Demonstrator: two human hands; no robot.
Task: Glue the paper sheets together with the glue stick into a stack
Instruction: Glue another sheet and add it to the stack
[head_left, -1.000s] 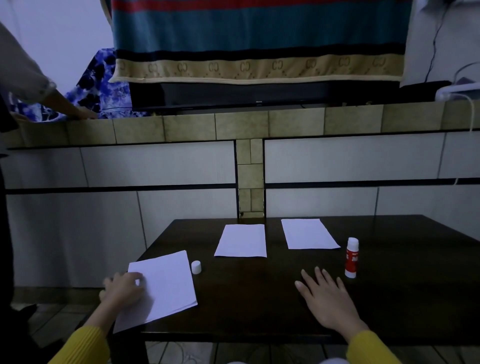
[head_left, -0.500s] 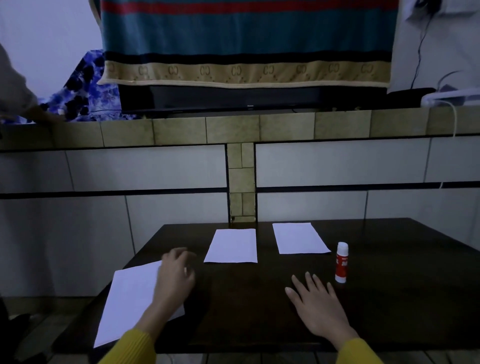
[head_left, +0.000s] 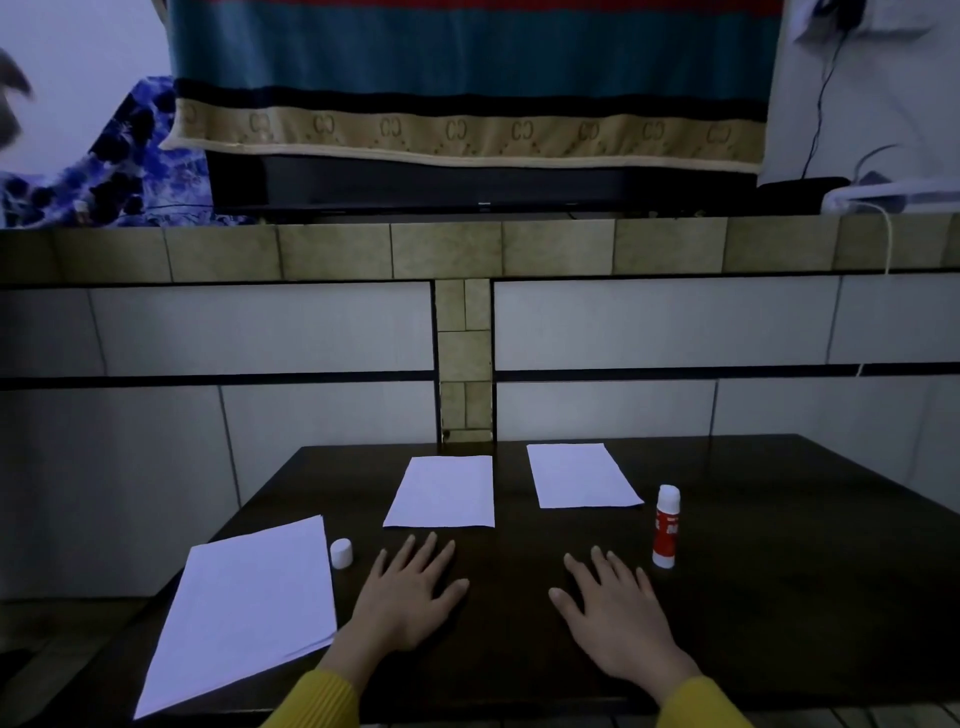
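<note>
A: Head view, hands first?

B: Left hand (head_left: 410, 587) lies flat, palm down on the dark bench (head_left: 779, 597), fingers straight & spread wide, tips pointing away from the person, holding nothing. Right hand (head_left: 613, 608) same: flat, fingers fanned wide, nothing in it. Both wrists come in from the near edge, yellow sleeves (head_left: 322, 701) at the bottom of the pic.

A: Where's the paper?

B: Stack of sheets (head_left: 244, 608) at the near left, tilted, its near corner past the bench edge. Left hand is just beside its right edge, can't tell if they touch. Two single sheets further back: middle sheet (head_left: 444, 491) just ahead of the left fingertips, apart from them; right sheet (head_left: 579, 475) beside it w/ a gap between.

A: Glue?

B: Glue stick (head_left: 666, 526) stands upright, red body, white top, just right of the right hand, near the right sheet's near corner. Not touched. Its white cap (head_left: 341, 553) sits on the bench betw. the stack & the left hand.

A: Diff vs earlier?

B: 1 s ago the left hand was on the stack, curled at its left edge. Half a sec ago it was up over the stack's right corner, covering the cap. Now it's flat on the bench, right of the stack, cap in sight again. Right hand was flat & spread the whole time. Sheets & glue stick haven't moved on the bench.
</note>
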